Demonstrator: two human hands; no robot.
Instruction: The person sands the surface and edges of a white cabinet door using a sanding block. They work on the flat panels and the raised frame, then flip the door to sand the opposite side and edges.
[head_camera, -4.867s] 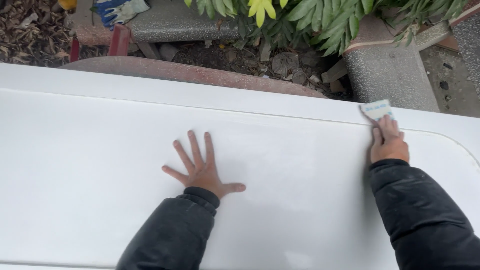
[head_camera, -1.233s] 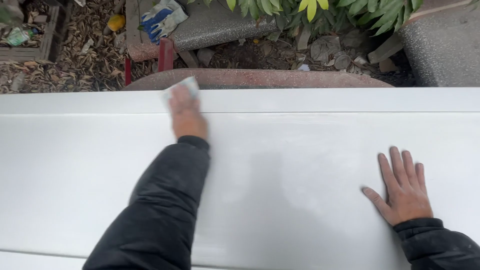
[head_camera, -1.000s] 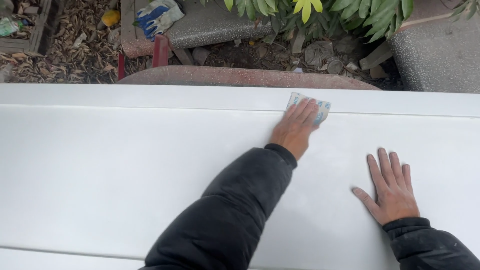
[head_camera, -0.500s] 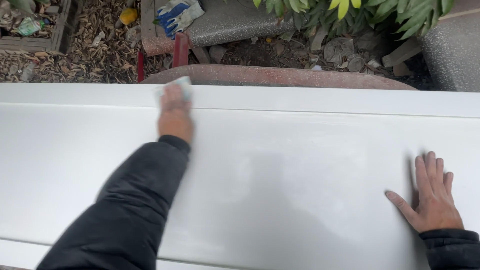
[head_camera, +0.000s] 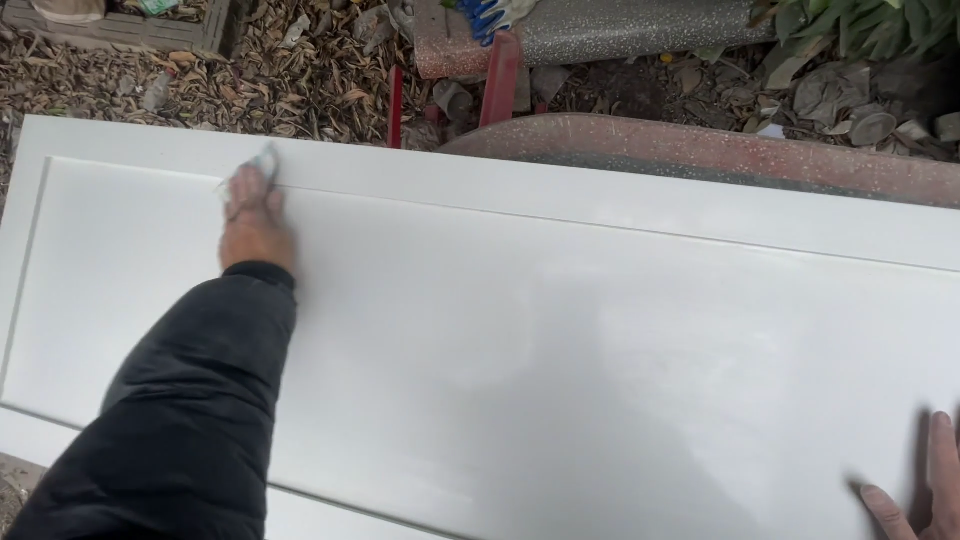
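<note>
Your right hand (head_camera: 925, 490) is cut off lower right, fingers flat on the white recessed door panel (head_camera: 560, 340). Left hand (head_camera: 252, 215), upper left, blurred, presses a small pale sanding pad (head_camera: 266, 160) against the panel.

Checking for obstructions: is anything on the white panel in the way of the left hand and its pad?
Nothing visible. The left hand presses the small pad directly on the white panel; the right hand rests far off at the other end.
</note>
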